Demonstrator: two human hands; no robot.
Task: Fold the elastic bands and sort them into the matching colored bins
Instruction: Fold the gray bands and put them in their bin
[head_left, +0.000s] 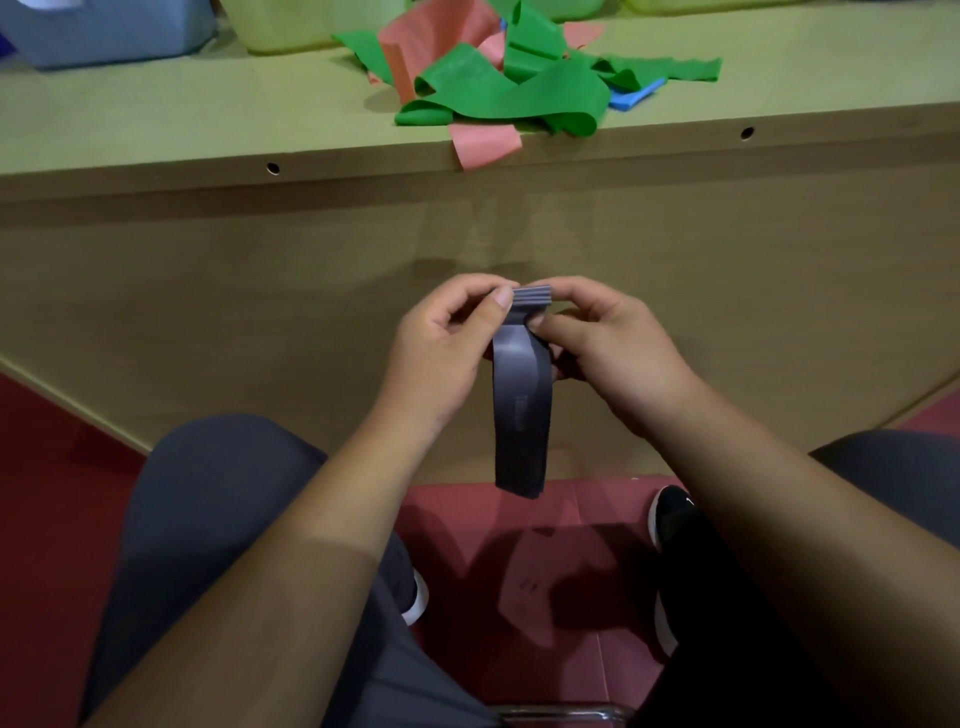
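A dark grey elastic band (521, 410) hangs in front of my lap, below the table's edge. Its top is folded into a thick stack of layers, pinched from the left by my left hand (441, 345) and from the right by my right hand (608, 348). The loose tail drops straight down between my knees. On the table above lies a tangled pile of bands: green bands (511, 88), pink bands (431, 36) and a blue band (635, 96). One pink band end (485, 145) droops over the table's front edge.
A blue bin (104, 31) stands at the table's back left, with a yellow-green bin (296, 26) beside it and another at the back right (701, 4). The wooden table front (208, 286) faces my knees. Red floor and my shoes lie below.
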